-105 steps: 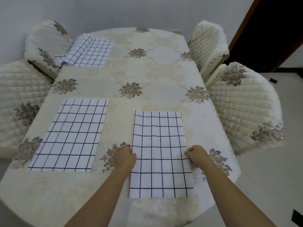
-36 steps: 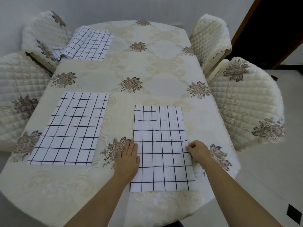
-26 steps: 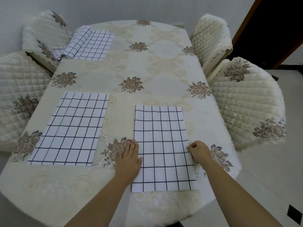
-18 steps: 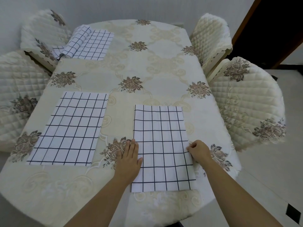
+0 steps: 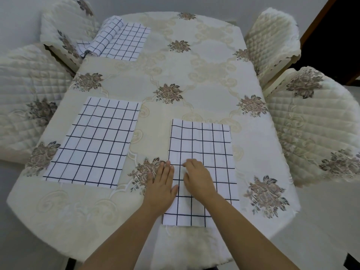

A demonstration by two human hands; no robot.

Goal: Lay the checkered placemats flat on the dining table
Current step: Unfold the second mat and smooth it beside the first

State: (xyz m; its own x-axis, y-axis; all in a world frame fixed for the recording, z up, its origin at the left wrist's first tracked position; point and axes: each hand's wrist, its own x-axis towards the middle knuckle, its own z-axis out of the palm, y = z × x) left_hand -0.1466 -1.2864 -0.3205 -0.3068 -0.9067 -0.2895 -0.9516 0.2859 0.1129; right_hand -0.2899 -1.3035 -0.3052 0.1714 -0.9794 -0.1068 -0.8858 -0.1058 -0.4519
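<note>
My left hand (image 5: 161, 189) lies flat, fingers straight and together, pressing the left edge of the white cloth placemat with a thin black grid (image 5: 204, 141) at 6 o'clock on the oval dining table under its cream floral cloth (image 5: 194, 75). My right hand (image 5: 198, 181) rests on the same mat with its fingers bent; I cannot tell whether they pinch a wrinkle. I take this to be the smoothing step. A second checkered mat (image 5: 91, 143) lies flat at 8 o'clock. The third mat (image 5: 124, 41), at 11 o'clock, is partly rolled over itself, so the next move calls for reaching across and opening it out.

Tablecloth (image 5: 204, 75) between the placemats (image 5: 93, 141) gives passage; chairs (image 5: 315, 129) hem both sides, seemingly touching.
</note>
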